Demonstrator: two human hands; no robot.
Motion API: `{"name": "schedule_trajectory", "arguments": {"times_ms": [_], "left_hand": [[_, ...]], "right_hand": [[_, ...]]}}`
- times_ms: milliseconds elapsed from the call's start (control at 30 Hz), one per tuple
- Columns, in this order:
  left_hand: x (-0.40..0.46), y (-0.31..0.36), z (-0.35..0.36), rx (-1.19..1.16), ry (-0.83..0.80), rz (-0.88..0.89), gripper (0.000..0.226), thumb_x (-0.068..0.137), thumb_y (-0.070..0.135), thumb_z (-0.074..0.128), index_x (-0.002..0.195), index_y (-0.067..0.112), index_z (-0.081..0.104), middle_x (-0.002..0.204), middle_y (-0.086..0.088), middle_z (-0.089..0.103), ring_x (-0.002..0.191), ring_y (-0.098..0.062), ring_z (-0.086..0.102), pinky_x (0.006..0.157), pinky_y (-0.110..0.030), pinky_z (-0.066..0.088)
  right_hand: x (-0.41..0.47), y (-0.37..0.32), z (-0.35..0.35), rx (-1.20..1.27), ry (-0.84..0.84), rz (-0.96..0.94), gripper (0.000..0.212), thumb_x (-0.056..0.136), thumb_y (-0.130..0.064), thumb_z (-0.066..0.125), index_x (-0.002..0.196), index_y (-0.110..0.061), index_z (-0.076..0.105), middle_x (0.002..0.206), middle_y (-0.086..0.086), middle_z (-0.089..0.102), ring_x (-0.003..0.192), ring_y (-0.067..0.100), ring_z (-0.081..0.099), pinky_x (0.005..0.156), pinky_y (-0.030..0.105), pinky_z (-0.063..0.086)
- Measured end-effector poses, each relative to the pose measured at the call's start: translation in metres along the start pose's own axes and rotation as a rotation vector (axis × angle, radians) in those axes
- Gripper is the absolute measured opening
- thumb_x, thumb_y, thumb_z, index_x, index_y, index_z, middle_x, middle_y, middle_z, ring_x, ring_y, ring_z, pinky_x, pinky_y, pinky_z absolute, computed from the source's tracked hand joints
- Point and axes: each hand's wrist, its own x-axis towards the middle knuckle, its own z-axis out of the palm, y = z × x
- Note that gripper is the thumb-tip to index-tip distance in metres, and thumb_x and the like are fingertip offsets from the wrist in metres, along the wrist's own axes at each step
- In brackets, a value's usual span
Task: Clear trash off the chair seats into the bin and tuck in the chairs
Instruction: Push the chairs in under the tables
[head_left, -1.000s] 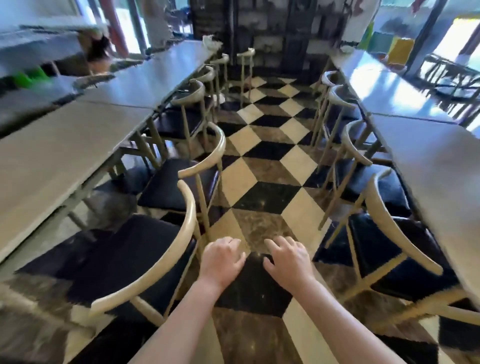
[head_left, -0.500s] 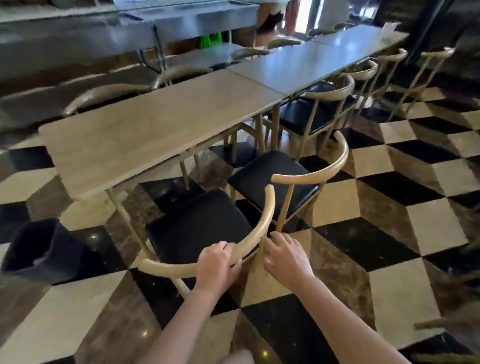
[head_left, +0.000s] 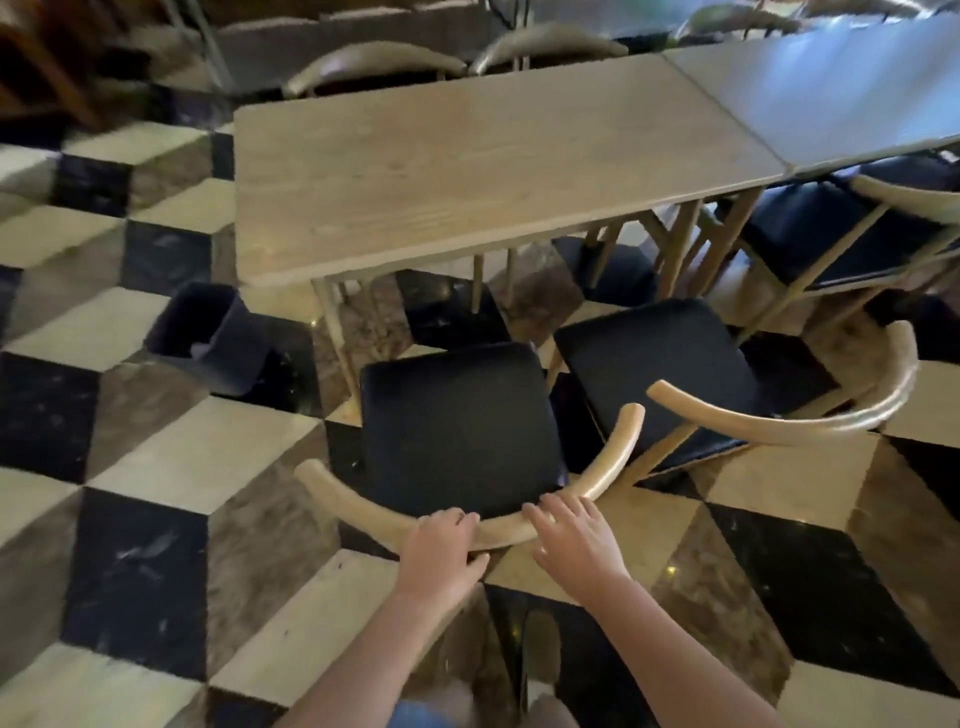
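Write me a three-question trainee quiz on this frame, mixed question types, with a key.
1. True or false: trash lies on the black seat of the chair that both hands hold.
2. Which part of that chair does the left hand grip? A. a leg B. the curved wooden backrest C. the seat cushion
3. Fill in: the dark bin stands on the checkered floor beside the near left corner of the wooden ____.

Key
1. False: the seat shows no trash.
2. B; the right hand rests on the same backrest.
3. table
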Motion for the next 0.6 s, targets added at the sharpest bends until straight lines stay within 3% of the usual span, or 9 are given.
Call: {"name": "schedule_trajectory", "arguments": {"times_ms": [133,233,333,600], "left_hand": [[0.004,0.007,0.003,-0.008,0.04,-0.103,0.04,0.082,0.046,0.064,0.114,0.022,0.063,0.106,0.005,0.067,0.097,-0.012,0.062,0.087,-0.027,0.049],[0.008,0.01,0.003,-0.006,0.028,-0.149,0.04,0.083,0.049,0.06,0.114,0.023,0.064,0.107,0.005,0.067,0.097,-0.013,0.061,0.083,-0.027,0.049],[0.008,0.01,0.004,-0.006,0.045,-0.187,0.04,0.082,0.049,0.062,0.112,0.024,0.066,0.107,0.005,0.069,0.096,-0.012,0.063,0.08,-0.024,0.049],[0.027,0.015,-0.001,-0.058,0.053,-0.282,0.047,0.084,0.048,0.059,0.124,0.024,0.058,0.125,0.006,0.063,0.115,-0.01,0.056,0.1,-0.027,0.042]], "right_hand": [[0.012,0.025,-0.003,-0.025,-0.028,-0.143,0.039,0.09,-0.024,0.058,0.128,-0.021,0.049,0.127,0.002,0.055,0.122,0.022,0.047,0.109,0.04,0.032],[0.024,0.039,-0.01,-0.048,-0.072,-0.221,0.026,0.092,-0.022,0.053,0.118,-0.018,0.055,0.115,0.002,0.059,0.106,0.022,0.053,0.091,0.036,0.046],[0.031,0.046,-0.011,-0.088,-0.113,-0.293,0.024,0.091,-0.021,0.057,0.114,-0.018,0.054,0.108,0.002,0.058,0.096,0.021,0.052,0.079,0.034,0.05],[0.053,0.058,-0.021,-0.118,-0.113,-0.329,0.026,0.088,-0.02,0.062,0.113,-0.018,0.053,0.105,0.002,0.058,0.092,0.019,0.052,0.077,0.034,0.05]]}}
